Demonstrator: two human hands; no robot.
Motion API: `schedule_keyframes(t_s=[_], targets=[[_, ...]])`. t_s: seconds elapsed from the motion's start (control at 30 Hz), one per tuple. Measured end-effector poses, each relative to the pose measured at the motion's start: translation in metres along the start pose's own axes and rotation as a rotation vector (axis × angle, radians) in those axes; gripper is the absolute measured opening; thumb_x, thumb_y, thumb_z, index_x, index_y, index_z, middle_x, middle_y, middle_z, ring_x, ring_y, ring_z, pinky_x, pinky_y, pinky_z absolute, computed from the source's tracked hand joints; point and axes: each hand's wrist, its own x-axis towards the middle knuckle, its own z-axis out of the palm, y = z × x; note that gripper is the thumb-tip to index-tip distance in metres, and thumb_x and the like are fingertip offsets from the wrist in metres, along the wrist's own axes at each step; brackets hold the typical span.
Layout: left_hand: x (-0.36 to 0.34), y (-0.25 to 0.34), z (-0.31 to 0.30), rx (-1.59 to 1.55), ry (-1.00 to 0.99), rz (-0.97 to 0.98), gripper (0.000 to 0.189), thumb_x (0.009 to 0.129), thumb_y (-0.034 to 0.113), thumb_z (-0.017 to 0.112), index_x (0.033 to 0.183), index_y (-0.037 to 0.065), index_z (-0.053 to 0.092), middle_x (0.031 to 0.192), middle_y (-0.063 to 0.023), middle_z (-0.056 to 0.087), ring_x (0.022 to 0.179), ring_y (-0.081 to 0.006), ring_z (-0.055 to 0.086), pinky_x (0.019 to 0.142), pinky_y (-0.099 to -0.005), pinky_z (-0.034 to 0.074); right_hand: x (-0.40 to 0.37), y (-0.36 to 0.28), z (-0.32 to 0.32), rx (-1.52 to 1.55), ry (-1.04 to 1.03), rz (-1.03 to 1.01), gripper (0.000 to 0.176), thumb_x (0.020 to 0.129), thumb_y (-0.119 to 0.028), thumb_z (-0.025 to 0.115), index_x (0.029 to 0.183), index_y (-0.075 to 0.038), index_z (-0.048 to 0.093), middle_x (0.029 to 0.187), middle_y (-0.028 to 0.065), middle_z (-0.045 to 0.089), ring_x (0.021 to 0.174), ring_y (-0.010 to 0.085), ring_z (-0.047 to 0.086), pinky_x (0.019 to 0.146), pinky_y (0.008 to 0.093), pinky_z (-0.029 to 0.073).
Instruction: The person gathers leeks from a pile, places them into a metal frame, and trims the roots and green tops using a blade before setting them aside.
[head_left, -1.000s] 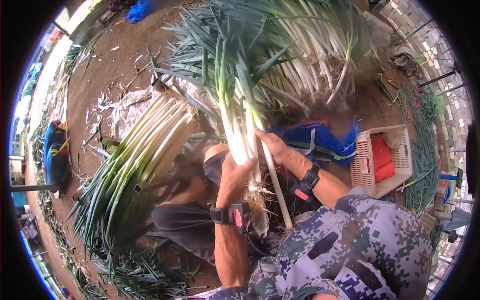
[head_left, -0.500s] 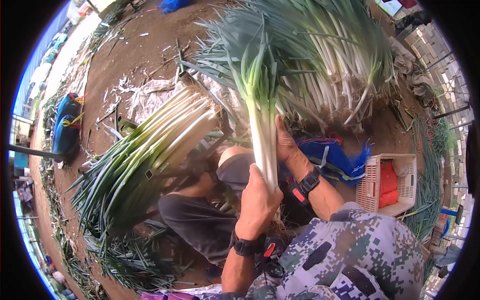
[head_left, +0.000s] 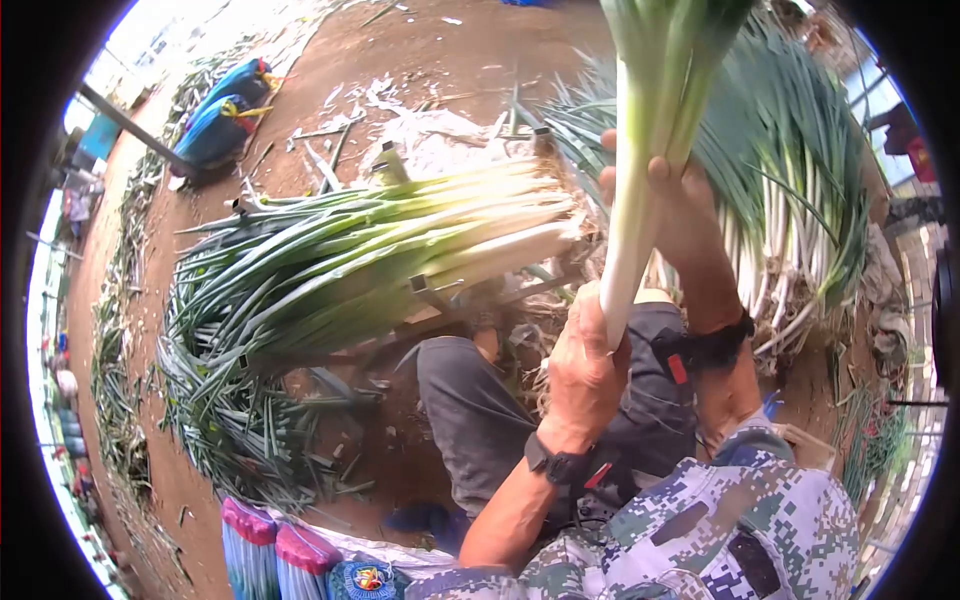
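A small bunch of leeks (head_left: 640, 170) is held up in front of me, with white stems low and green leaves past the top edge. My left hand (head_left: 585, 365) is closed round the lower stems. Higher up, my right hand (head_left: 685, 205) wraps the bunch from behind and the right side, its fingers partly hidden by the stems. To the left, a large stack of leeks (head_left: 390, 250) lies across a metal-posted rack (head_left: 430, 292), root ends towards me. Behind my right hand stands another big pile of leeks (head_left: 790, 190).
Blue bundles (head_left: 215, 125) lie at the upper left beside a dark pole (head_left: 130, 125). Leaf trimmings (head_left: 245, 430) cover the ground at lower left. Bags with pink tops (head_left: 305, 548) are at the bottom. White scraps (head_left: 430, 135) lie behind the rack.
The view has turned, so the rack and leek pile sit further right. The held bunch is raised nearer the camera, and the crate has left view behind my right arm.
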Motion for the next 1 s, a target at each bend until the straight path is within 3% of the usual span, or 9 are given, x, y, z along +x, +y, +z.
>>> schedule_keyframes(t_s=[0.2, 0.27, 0.33, 0.43, 0.53, 0.6, 0.77, 0.87, 1.0], targets=[[0.059, -0.071, 0.065, -0.239, 0.397, -0.282, 0.059, 0.087, 0.013, 0.075, 0.131, 0.0, 0.037, 0.098, -0.0258, 0.062, 0.091, -0.0427, 0.065, 0.079, -0.0488, 0.052, 0.116, 0.045, 0.075, -0.485, -0.481, -0.046, 0.05, 0.076, -0.023, 0.09, 0.116, -0.002, 0.067, 0.097, 0.0065, 0.072, 0.082, 0.0159, 0.068, 0.076, 0.0308, 0.057], [0.062, -0.098, 0.059, -0.045, 0.057, -0.448, 0.053, 0.087, 0.02, 0.076, 0.124, -0.001, 0.044, 0.099, -0.0264, 0.062, 0.092, -0.0426, 0.064, 0.08, -0.0494, 0.051, 0.147, 0.109, 0.07, -0.486, -0.79, 0.228, 0.052, 0.079, -0.036, 0.087, 0.115, -0.003, 0.069, 0.097, 0.0076, 0.071, 0.084, 0.0175, 0.068, 0.077, 0.0325, 0.056], [0.047, -0.095, 0.015, 0.169, -0.574, -0.455, 0.046, 0.085, 0.031, 0.077, 0.111, -0.001, 0.056, 0.1, -0.0263, 0.063, 0.094, -0.0427, 0.063, 0.08, -0.0523, 0.05, 0.139, 0.134, 0.087, -1.238, -0.793, 0.709, 0.063, 0.081, -0.055, 0.079, 0.117, -0.004, 0.07, 0.096, 0.0136, 0.073, 0.084, 0.0253, 0.07, 0.08, 0.0375, 0.055], [0.064, -0.08, -0.067, 0.026, -0.637, -0.377, 0.031, 0.087, 0.023, 0.074, 0.106, 0.001, 0.063, 0.1, -0.0222, 0.067, 0.091, -0.0412, 0.066, 0.08, -0.0487, 0.054, 0.112, 0.245, 0.029, -1.126, -0.672, 0.159, 0.081, 0.079, -0.071, 0.069, 0.122, -0.002, 0.068, 0.104, 0.0199, 0.073, 0.092, 0.0359, 0.07, 0.086, 0.0436, 0.054], [0.068, -0.074, -0.15, 0.199, -0.053, -0.384, 0.021, 0.086, 0.002, 0.07, 0.107, 0.002, 0.069, 0.099, -0.0157, 0.069, 0.089, -0.0347, 0.068, 0.082, -0.0415, 0.055, 0.066, 0.208, 0.028, -1.15, -0.461, 0.349, 0.081, 0.079, -0.069, 0.07, 0.124, -0.002, 0.067, 0.111, 0.0207, 0.072, 0.099, 0.0386, 0.069, 0.089, 0.0446, 0.054], [0.047, -0.126, -0.184, 0.453, 0.014, -0.431, 0.03, 0.084, -0.001, 0.069, 0.114, 0.003, 0.067, 0.106, -0.0159, 0.068, 0.098, -0.0353, 0.066, 0.089, -0.0416, 0.053, 0.069, 0.215, 0.024, -1.225, -0.448, 0.346, 0.075, 0.081, -0.066, 0.072, 0.12, -0.002, 0.068, 0.111, 0.0201, 0.072, 0.102, 0.0381, 0.07, 0.087, 0.0444, 0.054], [0.051, -0.147, -0.199, 0.869, -0.229, -0.144, 0.057, 0.073, 0.003, 0.078, 0.127, 0.01, 0.061, 0.138, -0.0151, 0.052, 0.13, -0.0366, 0.047, 0.112, -0.0501, 0.036, 0.039, 0.164, 0.058, -1.195, -0.212, -0.263, 0.021, 0.09, -0.02, 0.071, 0.102, -0.004, 0.069, 0.089, 0.0137, 0.067, 0.083, 0.0321, 0.065, 0.077, 0.0444, 0.054], [0.051, -0.168, -0.177, 0.855, -0.368, -0.189, 0.064, 0.068, 0.007, 0.082, 0.128, 0.014, 0.061, 0.143, -0.0148, 0.047, 0.135, -0.0371, 0.043, 0.116, -0.0534, 0.03, -0.009, 0.167, 0.068, -1.042, -0.497, -0.2, 0.027, 0.085, -0.017, 0.073, 0.108, -0.005, 0.067, 0.099, 0.012, 0.068, 0.097, 0.0296, 0.066, 0.086, 0.042, 0.054], [0.047, -0.183, -0.152, 0.821, -0.304, -0.116, 0.061, 0.066, 0.009, 0.083, 0.124, 0.016, 0.063, 0.134, -0.0136, 0.052, 0.13, -0.037, 0.046, 0.116, -0.0541, 0.03, -0.05, 0.199, 0.046, -1.213, -0.354, -0.324, 0.04, 0.08, -0.024, 0.074, 0.116, -0.008, 0.066, 0.122, 0.0093, 0.065, 0.116, 0.0273, 0.06, 0.101, 0.044, 0.045]])
